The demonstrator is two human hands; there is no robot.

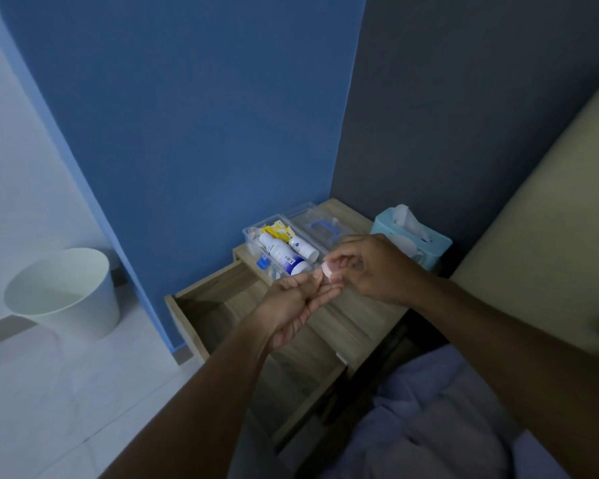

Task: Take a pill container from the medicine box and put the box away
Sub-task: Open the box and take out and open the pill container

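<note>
A clear plastic medicine box point(253, 233) stands open on the wooden nightstand point(357, 323), holding white bottles, a yellow packet and other small items. Its clear lid with a blue handle point(320, 224) lies beside it to the right. My right hand point(370, 267) pinches a small pale pink pill container point(327, 270) between thumb and fingers, just in front of the box. My left hand point(294, 302) is held palm up right under it, its fingertips touching the container's underside.
The nightstand's top drawer point(201, 302) is pulled out to the left. A light blue tissue box point(412, 236) stands at the back right. A white waste bin point(66, 292) sits on the floor at left. Purple bedding point(446, 420) lies at lower right.
</note>
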